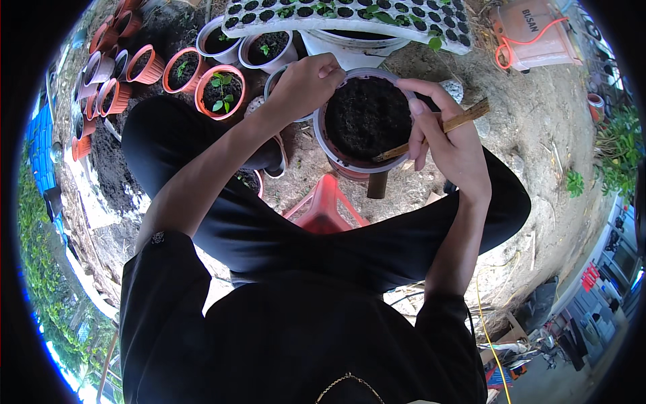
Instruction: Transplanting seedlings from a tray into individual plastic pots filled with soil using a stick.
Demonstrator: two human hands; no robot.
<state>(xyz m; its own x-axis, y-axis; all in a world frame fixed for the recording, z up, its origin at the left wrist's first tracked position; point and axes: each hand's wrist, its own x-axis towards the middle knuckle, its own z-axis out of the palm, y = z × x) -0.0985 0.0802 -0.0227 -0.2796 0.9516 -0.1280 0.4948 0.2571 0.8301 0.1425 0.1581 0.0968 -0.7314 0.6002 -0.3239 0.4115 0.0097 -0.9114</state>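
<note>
A round pale pot [323, 138] full of dark soil [367, 114] is in front of me, between my knees. My right hand [451, 138] is at the pot's right rim, its fingers and thumb closed around a thin wooden stick [465, 117]. The stick slants down to the left, and its lower tip lies over the soil near the near rim. My left hand [306, 82] is curled closed beside the pot's upper left rim. What its fingers hold, if anything, is hidden.
A white seedling tray [346, 25] with many cells lies across the far side over a white bucket [350, 44]. Orange pots [221, 92] with seedlings stand at the left. A red plastic stool [326, 205] is beneath me. A box-shaped container [536, 37] sits far right.
</note>
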